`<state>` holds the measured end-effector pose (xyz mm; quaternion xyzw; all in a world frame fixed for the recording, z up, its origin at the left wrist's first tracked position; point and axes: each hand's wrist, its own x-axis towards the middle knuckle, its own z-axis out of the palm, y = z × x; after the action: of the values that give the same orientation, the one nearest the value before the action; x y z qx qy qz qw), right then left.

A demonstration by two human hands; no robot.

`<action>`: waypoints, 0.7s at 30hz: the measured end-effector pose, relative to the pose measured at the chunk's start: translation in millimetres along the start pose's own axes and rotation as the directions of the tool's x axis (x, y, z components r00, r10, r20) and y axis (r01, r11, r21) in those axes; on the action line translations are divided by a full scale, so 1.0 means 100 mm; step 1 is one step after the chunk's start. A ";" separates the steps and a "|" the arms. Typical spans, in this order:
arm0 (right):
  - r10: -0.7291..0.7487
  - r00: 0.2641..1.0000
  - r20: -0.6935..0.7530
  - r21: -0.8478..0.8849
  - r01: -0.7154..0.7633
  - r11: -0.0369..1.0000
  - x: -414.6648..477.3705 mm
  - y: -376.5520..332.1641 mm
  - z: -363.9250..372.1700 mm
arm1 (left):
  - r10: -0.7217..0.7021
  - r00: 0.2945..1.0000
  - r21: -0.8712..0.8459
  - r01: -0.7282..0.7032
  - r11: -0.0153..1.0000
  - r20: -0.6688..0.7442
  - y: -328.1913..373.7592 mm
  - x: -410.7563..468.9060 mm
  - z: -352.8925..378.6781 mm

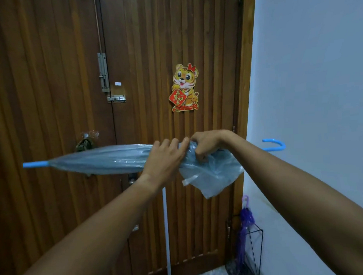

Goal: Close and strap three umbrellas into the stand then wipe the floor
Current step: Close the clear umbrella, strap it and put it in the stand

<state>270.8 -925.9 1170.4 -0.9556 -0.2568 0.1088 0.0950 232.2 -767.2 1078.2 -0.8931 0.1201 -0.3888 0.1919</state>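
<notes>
I hold a folded pale blue see-through umbrella (98, 160) level in front of a wooden door, its blue tip pointing left and its curved blue handle (275, 144) sticking out to the right. My left hand (165, 159) is wrapped round the middle of the canopy. My right hand (208, 143) pinches the bunched canopy just beside it, where loose folds hang down with a small white strap end. A purple umbrella (244, 232) stands closed in the black wire stand (259, 250) at the lower right.
The brown slatted wooden door (50, 101) fills the view, with bolts and a tiger sticker (184, 88). A white wall (309, 90) runs along the right. A thin white pole (166, 231) stands upright by the door. A strip of speckled floor shows at the bottom.
</notes>
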 end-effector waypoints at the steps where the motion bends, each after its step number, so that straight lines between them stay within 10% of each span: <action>1: 0.012 1.000 -0.015 -0.017 -0.013 1.000 0.01 -0.01 -0.02 | -0.025 0.999 -0.036 0.027 0.999 0.038 0.00 0.02 -0.04; 5: -0.003 0.887 -0.462 -0.215 -0.109 0.970 0.08 0.06 0.04 | -0.266 0.946 -0.206 0.302 0.931 0.188 -0.03 0.03 -0.03; 9: -0.062 0.421 -0.905 -0.063 0.012 0.998 0.14 0.11 0.32 | -0.508 0.778 -0.385 0.626 0.679 0.370 -0.07 -0.01 0.13; 11: 0.050 0.300 -0.953 0.098 0.149 0.984 0.17 0.11 0.44 | -0.537 0.724 -0.454 0.689 0.564 0.433 -0.09 0.00 0.17; 15: 0.183 0.618 -0.764 0.388 0.214 0.896 0.23 0.05 0.59 | -0.569 0.684 -0.528 0.723 0.445 0.457 -0.06 0.06 0.23; 21: 0.135 0.641 -0.755 0.344 0.214 0.914 0.29 0.00 0.63 | -0.593 0.669 -0.559 0.728 0.397 0.449 0.01 0.09 0.19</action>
<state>279.0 -903.2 1105.4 -0.8637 -0.1854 -0.2574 0.3917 251.8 -766.5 1071.6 -0.8974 -0.1247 -0.2741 -0.3225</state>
